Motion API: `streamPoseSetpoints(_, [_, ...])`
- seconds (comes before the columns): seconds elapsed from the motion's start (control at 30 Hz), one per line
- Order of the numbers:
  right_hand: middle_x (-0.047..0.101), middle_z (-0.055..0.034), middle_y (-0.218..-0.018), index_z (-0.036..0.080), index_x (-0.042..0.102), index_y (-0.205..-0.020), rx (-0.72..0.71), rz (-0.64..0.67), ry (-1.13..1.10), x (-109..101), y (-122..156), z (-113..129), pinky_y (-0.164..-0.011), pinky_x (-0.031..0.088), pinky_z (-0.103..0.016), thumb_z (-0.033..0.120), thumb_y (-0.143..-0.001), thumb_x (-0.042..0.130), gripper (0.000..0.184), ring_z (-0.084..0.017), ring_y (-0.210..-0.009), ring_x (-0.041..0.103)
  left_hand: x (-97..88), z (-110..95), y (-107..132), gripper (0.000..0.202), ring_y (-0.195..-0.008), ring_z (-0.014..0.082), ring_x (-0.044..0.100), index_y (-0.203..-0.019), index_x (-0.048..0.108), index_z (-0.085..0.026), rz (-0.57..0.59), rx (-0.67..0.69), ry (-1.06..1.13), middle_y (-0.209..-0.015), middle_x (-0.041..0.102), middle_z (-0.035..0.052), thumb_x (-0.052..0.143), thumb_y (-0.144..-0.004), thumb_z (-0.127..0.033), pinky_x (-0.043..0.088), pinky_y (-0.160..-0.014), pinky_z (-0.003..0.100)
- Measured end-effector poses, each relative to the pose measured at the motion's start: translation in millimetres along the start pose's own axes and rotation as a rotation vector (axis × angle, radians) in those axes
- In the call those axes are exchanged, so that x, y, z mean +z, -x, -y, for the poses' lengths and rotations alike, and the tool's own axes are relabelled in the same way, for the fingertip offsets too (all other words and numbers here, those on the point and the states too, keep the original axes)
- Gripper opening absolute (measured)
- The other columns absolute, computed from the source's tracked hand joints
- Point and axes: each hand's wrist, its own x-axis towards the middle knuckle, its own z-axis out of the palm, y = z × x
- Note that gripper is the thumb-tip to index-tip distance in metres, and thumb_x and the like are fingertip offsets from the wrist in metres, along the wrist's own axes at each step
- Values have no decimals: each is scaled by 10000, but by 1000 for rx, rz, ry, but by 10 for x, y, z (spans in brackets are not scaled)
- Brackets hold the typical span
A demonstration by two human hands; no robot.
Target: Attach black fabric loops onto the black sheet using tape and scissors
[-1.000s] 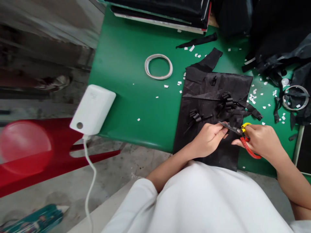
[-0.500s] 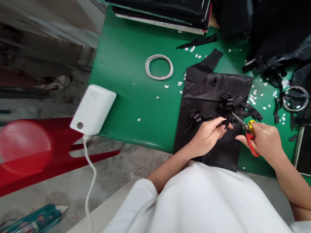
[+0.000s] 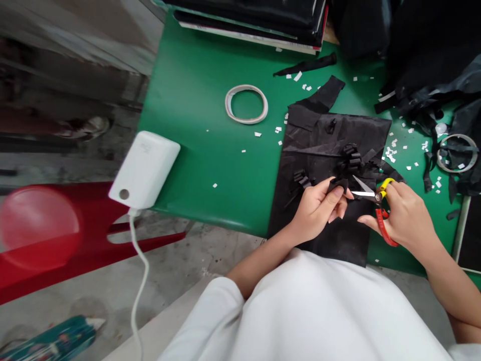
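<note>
Between the thumb and fingers of my left hand (image 3: 317,208) is a small piece of black fabric (image 3: 339,184). My right hand (image 3: 408,215) holds scissors (image 3: 378,198) with one yellow and one red handle. Their blades are spread and point left, with the tips close to my left fingertips and the fabric. Below both hands lies a flat black cloth (image 3: 300,131) on the green table. A looped black bundle (image 3: 351,156) and a smaller black bundle (image 3: 301,179) rest on this cloth.
A tape roll (image 3: 246,120) lies on the green table (image 3: 199,165). White paper bits are scattered about. Black books (image 3: 248,20) are stacked at the back, and dark fabric (image 3: 432,55) is heaped at right. A white power bank (image 3: 145,170) with a cable overhangs the left edge.
The scissors have opened wider and swung down and left towards my left hand. My left hand has shifted slightly left and turned, raising the fabric piece into clearer view.
</note>
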Motion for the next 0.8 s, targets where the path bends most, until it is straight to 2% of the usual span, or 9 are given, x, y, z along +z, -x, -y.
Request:
streamPoseSetpoints(0.23, [545, -75, -694, 191, 519, -743, 0, 40, 35, 5, 13, 30, -575, 391, -320, 778, -878, 338, 629, -227, -675, 514, -28, 1, -11, 275, -499, 34, 437, -853, 559, -153, 71, 196, -305, -565, 483, -66, 441, -1004, -350, 372, -552, 172])
streamPoseSetpoints(0.37, [546, -76, -697, 187, 522, -740, -10, 39, 47, 2, 12, 35, -569, 384, -319, 775, -877, 347, 629, -227, -686, 514, -31, -20, -20, 217, -507, 37, 457, -820, 562, -154, 116, 281, -420, -576, 493, -63, 429, -982, -210, 371, -562, 163])
streamPoseSetpoints(0.47, [566, -93, -728, 174, 541, -759, -33, 49, 40, -3, 10, 29, -582, 384, -325, 763, -882, 363, 627, -232, -707, 519, -22, -50, -16, 202, -510, 49, 466, -757, 537, -165, 127, 267, -457, -569, 495, -59, 442, -933, -137, 358, -550, 169])
streamPoseSetpoints(0.67, [583, -105, -753, 168, 554, -789, -39, 105, 9, -24, 10, 29, -607, 373, -334, 746, -897, 358, 620, -242, -749, 533, -17, -67, -20, 222, -531, 73, 444, -723, 507, -174, 91, 228, -506, -560, 458, -53, 474, -935, -229, 346, -574, 208])
streamPoseSetpoints(0.8, [578, -97, -737, 157, 563, -787, -44, 117, 10, -25, 8, 31, -590, 367, -334, 767, -890, 339, 657, -240, -737, 544, -15, -57, -20, 170, -519, 69, 440, -737, 514, -173, 80, 230, -545, -564, 463, -54, 465, -901, -169, 345, -557, 202])
